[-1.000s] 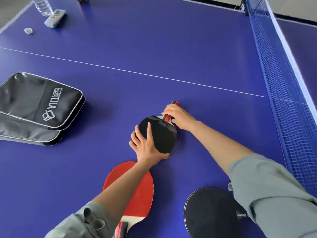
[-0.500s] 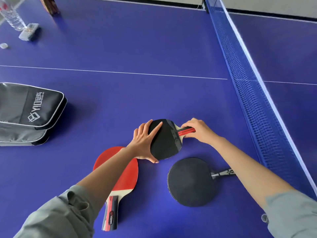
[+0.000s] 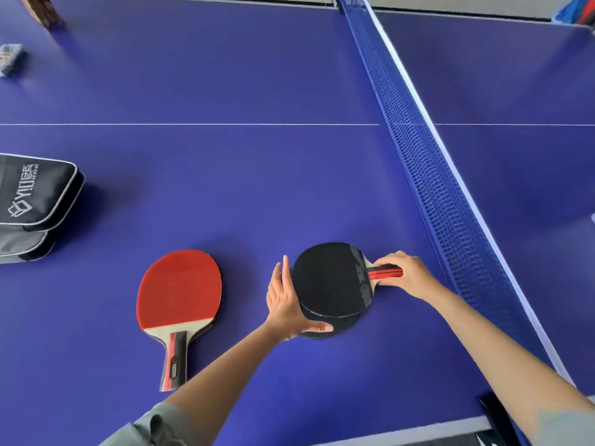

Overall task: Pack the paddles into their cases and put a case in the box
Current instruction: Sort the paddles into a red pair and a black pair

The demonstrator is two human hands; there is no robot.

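A black-faced paddle (image 3: 331,278) lies stacked on a second black paddle (image 3: 325,331) near the net. My right hand (image 3: 405,275) grips the top paddle's red and black handle. My left hand (image 3: 285,300) has straight fingers against the left rim of the stack, thumb under its near edge. A red-faced paddle (image 3: 178,291) lies flat to the left, handle toward me, on another paddle whose dark edge shows beneath it. Two black zip cases (image 3: 30,194) lie stacked at the left edge. No box is in view.
The blue table (image 3: 225,188) carries a white centre line. The blue net (image 3: 431,175) runs diagonally just right of my right hand. A small grey object (image 3: 9,57) and a brown object (image 3: 45,11) sit at the far left corner.
The black paddle has been carried right and laid on top of the other black paddle. My left hand slid from its face to its left rim. The view has shifted.
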